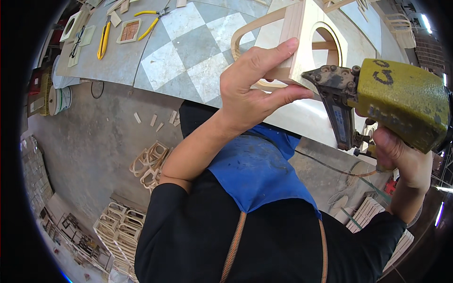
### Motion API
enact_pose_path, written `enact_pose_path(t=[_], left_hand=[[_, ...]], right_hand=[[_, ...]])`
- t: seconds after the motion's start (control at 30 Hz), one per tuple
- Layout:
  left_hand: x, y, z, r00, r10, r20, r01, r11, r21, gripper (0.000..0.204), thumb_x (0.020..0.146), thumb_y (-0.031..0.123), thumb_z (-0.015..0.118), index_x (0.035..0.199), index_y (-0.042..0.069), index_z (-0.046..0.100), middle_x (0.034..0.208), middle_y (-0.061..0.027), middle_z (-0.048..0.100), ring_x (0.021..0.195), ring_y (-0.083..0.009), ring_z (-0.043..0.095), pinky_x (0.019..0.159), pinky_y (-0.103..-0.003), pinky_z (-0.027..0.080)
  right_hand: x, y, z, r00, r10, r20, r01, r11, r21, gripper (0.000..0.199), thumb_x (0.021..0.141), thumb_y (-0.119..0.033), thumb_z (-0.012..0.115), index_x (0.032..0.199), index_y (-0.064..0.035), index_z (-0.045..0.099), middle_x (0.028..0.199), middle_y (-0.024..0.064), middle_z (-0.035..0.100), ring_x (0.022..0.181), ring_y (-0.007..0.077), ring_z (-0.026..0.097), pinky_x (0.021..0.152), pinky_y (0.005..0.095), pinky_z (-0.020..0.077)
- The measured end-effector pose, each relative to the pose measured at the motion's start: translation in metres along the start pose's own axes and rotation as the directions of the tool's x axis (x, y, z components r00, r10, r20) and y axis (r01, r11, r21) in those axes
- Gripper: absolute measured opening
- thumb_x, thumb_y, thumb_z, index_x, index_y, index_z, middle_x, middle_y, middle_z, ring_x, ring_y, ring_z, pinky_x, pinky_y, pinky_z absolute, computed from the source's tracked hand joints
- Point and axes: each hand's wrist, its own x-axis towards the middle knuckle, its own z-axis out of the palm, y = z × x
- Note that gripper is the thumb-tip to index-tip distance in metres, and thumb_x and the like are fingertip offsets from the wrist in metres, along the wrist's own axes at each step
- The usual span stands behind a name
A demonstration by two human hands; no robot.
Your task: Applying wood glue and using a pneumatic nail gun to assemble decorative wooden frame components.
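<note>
My left hand grips the lower corner of a pale wooden box frame, thumb and fingers on either side of the wood. One face of the frame has a large round hole, and a rounded wooden hoop sticks out on its left. In my right hand is a worn yellow-green pneumatic nail gun, held by its handle. The gun's dark nose touches or nearly touches the frame's edge just right of my left fingertips. My right fingers are partly hidden behind the gun, so the trigger does not show.
On the checkered worktable lie yellow-handled pliers, a yellow utility knife and a small framed piece. An air hose runs below the table edge. Wooden hoops and stacked frames stand on the floor at left.
</note>
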Motion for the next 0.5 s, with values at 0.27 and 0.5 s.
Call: enact_pose_path(t=[0.27,0.5], left_hand=[[0.001,-0.001,0.005,0.999,0.02,0.039,-0.02,1.0,-0.024,0.071,0.064,0.014,0.094,0.128,0.002,0.068,0.104,-0.0062,0.072,0.077,-0.0116,0.06,0.068,-0.022,0.051],[0.026,-0.005,-0.027,0.963,-0.268,-0.021,0.247,0.914,-0.321,0.063,0.084,0.008,0.082,0.14,0.0,0.055,0.108,-0.0072,0.067,0.077,-0.0073,0.055,0.065,-0.018,0.049]], right_hand=[[-0.002,-0.008,0.006,0.999,-0.011,0.046,0.008,0.998,0.061,0.043,0.094,-0.013,0.068,0.131,0.006,0.054,0.11,0.0205,0.07,0.04,0.0073,0.042,0.036,0.0179,0.0378],[0.006,0.003,-0.027,0.999,-0.044,-0.03,0.048,0.988,0.147,0.044,0.095,-0.013,0.067,0.132,0.0058,0.054,0.115,0.0212,0.07,0.039,0.0071,0.041,0.036,0.0171,0.0385]])
